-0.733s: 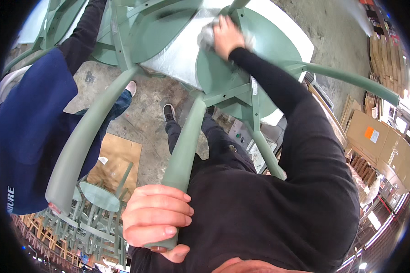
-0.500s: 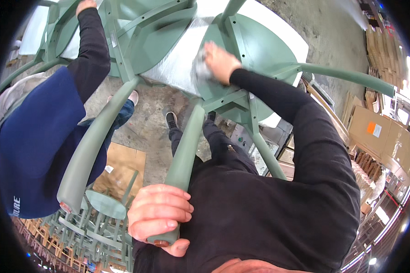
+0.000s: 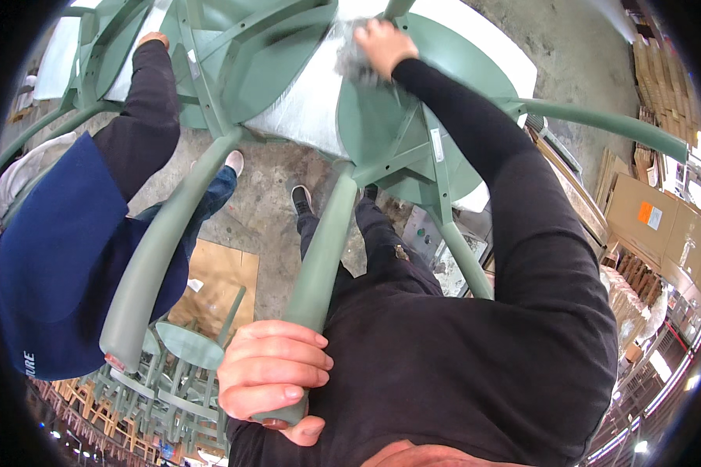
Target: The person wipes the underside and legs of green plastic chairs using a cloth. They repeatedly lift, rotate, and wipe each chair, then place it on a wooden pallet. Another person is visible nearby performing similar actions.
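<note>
An upturned green chair [image 3: 459, 62] rests seat-down, its legs and stretchers pointing up and outward. My left hand [image 3: 273, 370] is closed around one chair leg [image 3: 323, 249] near its brown-tipped end, close to my body. With my right arm stretched out, my right hand [image 3: 387, 48] presses a crumpled grey wad [image 3: 356, 64] against the underside of the seat, by the far leg. Whether the wad is cloth or wire wool I cannot tell. Under the chair is a table covered in whitish plastic sheeting [image 3: 300, 117].
On the left a co-worker in navy [image 3: 62, 257] reaches with one hand [image 3: 154, 39] to other upturned green chairs [image 3: 241, 78]. Several green chairs [image 3: 187, 346] stand behind us on the lower left. Cardboard boxes [image 3: 646, 218] are stacked at the right.
My right hand has moved up and away across the seat's underside with the grey wad. My left hand keeps its grip on the leg. The co-worker's hand has shifted slightly.
</note>
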